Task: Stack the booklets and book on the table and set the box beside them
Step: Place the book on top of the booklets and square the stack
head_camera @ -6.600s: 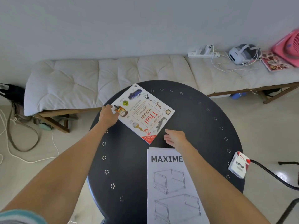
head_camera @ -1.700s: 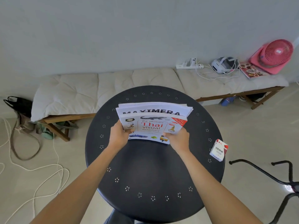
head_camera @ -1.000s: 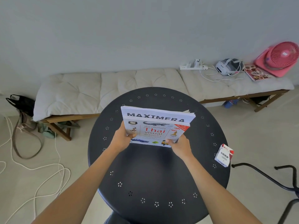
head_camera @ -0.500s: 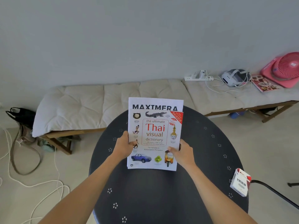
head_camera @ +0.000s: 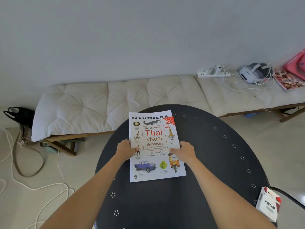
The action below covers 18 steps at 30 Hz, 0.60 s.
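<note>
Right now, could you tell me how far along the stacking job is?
Stacking looks done: the Thai visual dictionary lies on the MAXIMERA booklet, whose title shows above it. In hand: the left hand and right hand grip the pile's sides over the round black table. Left: the VESS box sits at the table's right edge, away from the pile.

Book [head_camera: 155,146]: smooth paper cover with a slight sheen; booklet [head_camera: 149,114] beneath it: plain matt white paper. Table [head_camera: 214,162], centre frame: dark, matt, finely textured top with small perforations. Box [head_camera: 269,205], lower right: smooth printed card; bench cushion [head_camera: 115,100]: soft tufted cloth on wood.
</note>
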Tool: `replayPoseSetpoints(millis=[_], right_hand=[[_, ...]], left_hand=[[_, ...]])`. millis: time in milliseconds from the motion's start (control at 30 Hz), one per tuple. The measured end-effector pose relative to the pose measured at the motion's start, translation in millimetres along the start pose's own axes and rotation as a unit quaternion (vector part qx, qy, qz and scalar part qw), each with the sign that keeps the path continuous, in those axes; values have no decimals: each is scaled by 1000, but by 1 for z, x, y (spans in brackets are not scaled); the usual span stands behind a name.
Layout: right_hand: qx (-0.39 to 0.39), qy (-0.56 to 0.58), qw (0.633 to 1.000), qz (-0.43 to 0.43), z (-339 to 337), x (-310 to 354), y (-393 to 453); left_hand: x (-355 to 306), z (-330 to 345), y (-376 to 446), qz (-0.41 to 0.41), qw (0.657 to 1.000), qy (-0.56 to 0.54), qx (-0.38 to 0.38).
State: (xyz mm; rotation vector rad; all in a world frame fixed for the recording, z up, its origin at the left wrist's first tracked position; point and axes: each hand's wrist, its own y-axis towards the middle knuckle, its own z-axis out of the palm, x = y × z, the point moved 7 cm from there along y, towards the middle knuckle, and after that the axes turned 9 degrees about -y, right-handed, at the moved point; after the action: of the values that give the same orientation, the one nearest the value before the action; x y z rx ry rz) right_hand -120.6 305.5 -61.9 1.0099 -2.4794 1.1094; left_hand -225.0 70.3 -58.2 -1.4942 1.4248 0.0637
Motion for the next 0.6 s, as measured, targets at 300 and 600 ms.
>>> replayPoseSetpoints(millis=[300, 600], right_hand=[[-25, 2, 1000, 19, -1, 15, 28], [-128, -75, 989, 19, 0, 18, 22]], left_hand=[[-6, -15, 32, -12, 1000, -7, -22], [-11, -12, 27, -30, 995, 33, -94]])
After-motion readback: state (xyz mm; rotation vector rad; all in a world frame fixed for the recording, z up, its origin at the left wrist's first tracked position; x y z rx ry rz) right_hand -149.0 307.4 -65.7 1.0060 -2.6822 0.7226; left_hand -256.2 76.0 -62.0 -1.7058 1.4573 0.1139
